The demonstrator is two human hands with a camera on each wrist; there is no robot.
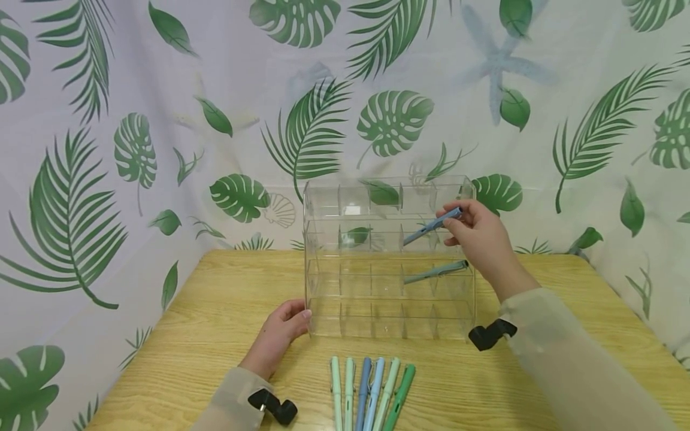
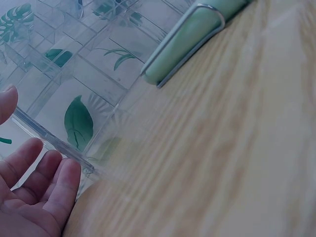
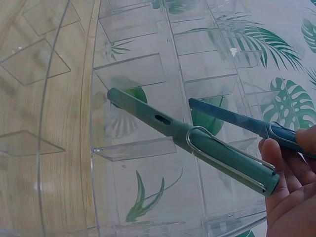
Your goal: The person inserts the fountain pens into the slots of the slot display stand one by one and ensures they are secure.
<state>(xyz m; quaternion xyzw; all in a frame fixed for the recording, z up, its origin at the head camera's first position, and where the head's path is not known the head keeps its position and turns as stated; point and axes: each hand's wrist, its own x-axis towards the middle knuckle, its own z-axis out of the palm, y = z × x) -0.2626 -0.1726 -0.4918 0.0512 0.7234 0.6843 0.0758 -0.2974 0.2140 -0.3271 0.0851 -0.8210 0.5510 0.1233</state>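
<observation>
A clear plastic display rack (image 1: pixel 323 287) with rows of compartments stands upright on the table. My left hand (image 1: pixel 283 326) holds its lower left side edge; in the left wrist view the thumb and fingers (image 2: pixel 64 182) lie on either side of the panel. My right hand (image 1: pixel 480 236) pinches a blue pen (image 1: pixel 431 226) by its cap end, near the rack's upper right, with the other end pointing down and left at a compartment. Just below, a grey-green pen (image 1: pixel 436 272) lies slanted across the right compartments, its clip showing in the right wrist view.
In front of the rack, several capped pens lie side by side on the wooden table (image 1: pixel 215 335), among them a light green pen (image 1: pixel 336 389), a light blue pen (image 1: pixel 374 392) and a dark green pen (image 1: pixel 400 398). A leaf-print curtain (image 1: pixel 226 90) hangs behind the table.
</observation>
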